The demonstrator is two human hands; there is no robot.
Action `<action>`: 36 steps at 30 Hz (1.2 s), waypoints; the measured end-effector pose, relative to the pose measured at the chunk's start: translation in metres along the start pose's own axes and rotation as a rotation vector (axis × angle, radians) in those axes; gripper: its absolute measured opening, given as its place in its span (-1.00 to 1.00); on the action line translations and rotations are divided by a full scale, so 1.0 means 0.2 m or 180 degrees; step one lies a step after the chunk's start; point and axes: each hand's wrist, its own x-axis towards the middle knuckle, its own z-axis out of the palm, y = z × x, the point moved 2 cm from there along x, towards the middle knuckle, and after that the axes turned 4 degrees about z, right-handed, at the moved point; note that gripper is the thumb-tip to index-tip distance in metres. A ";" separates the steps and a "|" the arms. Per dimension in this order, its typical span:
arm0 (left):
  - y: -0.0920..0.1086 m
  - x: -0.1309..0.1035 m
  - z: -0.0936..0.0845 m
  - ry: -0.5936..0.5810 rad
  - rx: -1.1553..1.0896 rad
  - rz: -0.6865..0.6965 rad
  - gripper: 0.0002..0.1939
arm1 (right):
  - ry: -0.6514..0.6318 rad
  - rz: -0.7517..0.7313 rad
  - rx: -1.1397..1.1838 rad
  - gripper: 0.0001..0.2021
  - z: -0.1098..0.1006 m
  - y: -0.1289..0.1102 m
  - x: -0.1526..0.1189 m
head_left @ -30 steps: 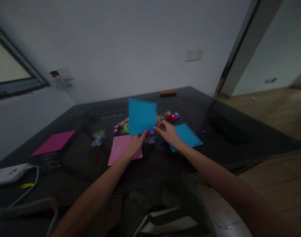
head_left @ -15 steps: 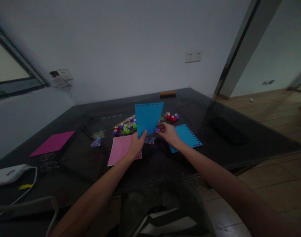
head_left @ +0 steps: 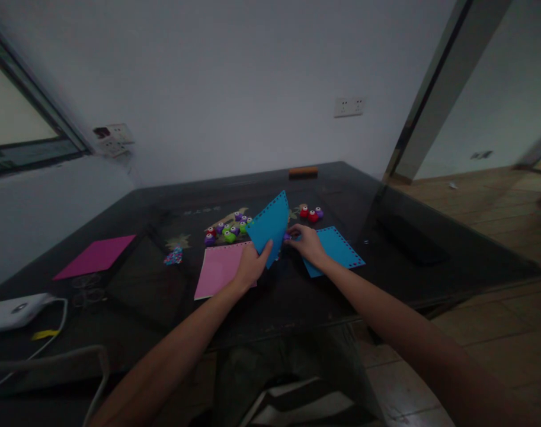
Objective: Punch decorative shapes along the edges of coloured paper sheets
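My left hand (head_left: 252, 263) is closed on a blue sheet (head_left: 270, 225) with a row of punched holes along one edge, held up and tilted above the table. Close to the sheet's right edge, my right hand (head_left: 307, 244) pinches a small purple piece (head_left: 287, 237), partly hidden by the fingers. Beneath the right hand lies another blue sheet (head_left: 336, 249) with punched holes. A pink stack of paper (head_left: 219, 270), also holed along its edge, rests beside my left hand. Behind it sit several small round purple, green and red pieces with white tops (head_left: 229, 236).
Two red pieces and a purple one (head_left: 312, 214) stand farther right. A magenta sheet (head_left: 96, 256), scissors (head_left: 89, 290), a patterned small pile (head_left: 174, 255) and a white power strip (head_left: 15, 313) are on the left. A dark flat object (head_left: 412, 240) lies right, an orange-brown roll (head_left: 303, 172) at the back.
The raised blue sheet has turned and tipped, its holed edge now slanting, and has come slightly lower. My right hand has moved a little right and down with the purple piece.
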 end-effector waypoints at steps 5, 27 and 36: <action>0.00 0.00 0.00 -0.0038 -0.0068 -0.0085 -0.69 | -0.0148 0.0036 -0.0311 -0.78 0.00 -0.01 0.00; -0.03 0.04 -0.04 0.0475 -0.0761 -0.0682 -0.71 | 0.0185 0.0125 0.0329 -0.77 -0.06 0.02 0.04; -0.03 0.05 -0.05 0.0640 -0.0891 -0.0879 -0.62 | 0.0464 0.0108 0.0131 -0.78 -0.21 0.06 0.19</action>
